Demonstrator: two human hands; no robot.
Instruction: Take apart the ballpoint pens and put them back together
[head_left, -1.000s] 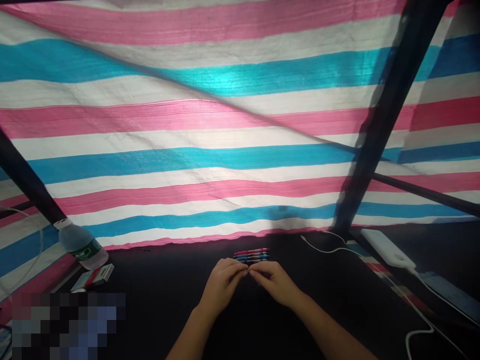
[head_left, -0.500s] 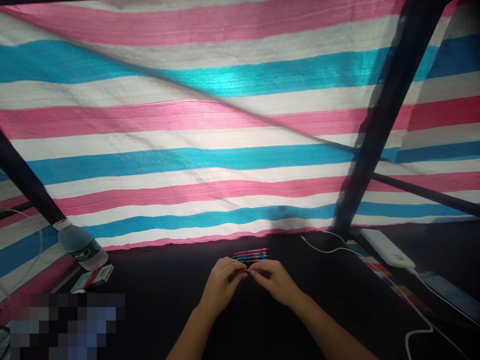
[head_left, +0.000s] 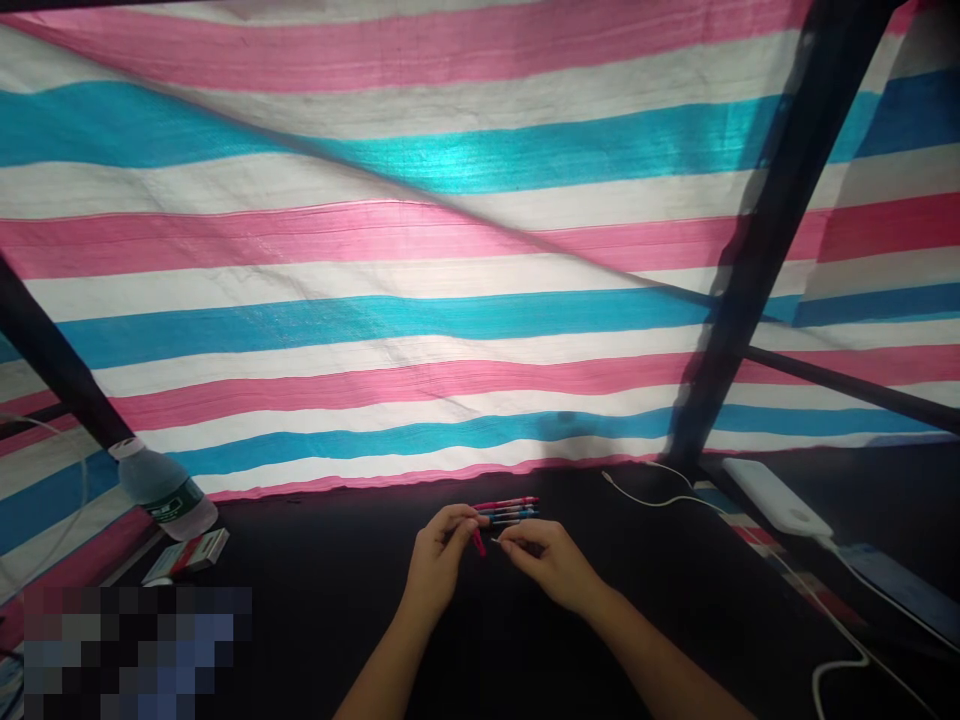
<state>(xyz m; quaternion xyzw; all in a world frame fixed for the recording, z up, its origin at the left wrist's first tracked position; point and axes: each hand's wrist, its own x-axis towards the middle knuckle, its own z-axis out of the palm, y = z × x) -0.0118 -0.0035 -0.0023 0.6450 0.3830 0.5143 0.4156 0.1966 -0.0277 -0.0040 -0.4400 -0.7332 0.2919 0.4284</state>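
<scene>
Between the thumb and fingers of my left hand [head_left: 442, 555] is a small red pen cap [head_left: 478, 543], pointing downward. My right hand [head_left: 555, 565] is closed in a pinch on a pen, whose pale tip [head_left: 495, 541] pokes out toward the cap; the rest of its body is hidden by the fingers. A small gap separates cap and tip. Just beyond both hands, several red and blue pens [head_left: 517, 512] lie side by side on the black tabletop [head_left: 480, 650], their left ends partly covered by my left hand.
A water bottle [head_left: 166, 490] and a small box [head_left: 187, 557] are at the left. On the right lie a white power bank [head_left: 776, 497], a phone-like slab [head_left: 900, 580] and white cables [head_left: 840, 640]. Striped sheeting [head_left: 420, 320] hangs behind, with a dark post [head_left: 757, 240].
The hands were fingertip to fingertip. My left hand has drawn slightly left and turned with the red cap, which now shows apart from the pen's tip. My right hand has hardly moved.
</scene>
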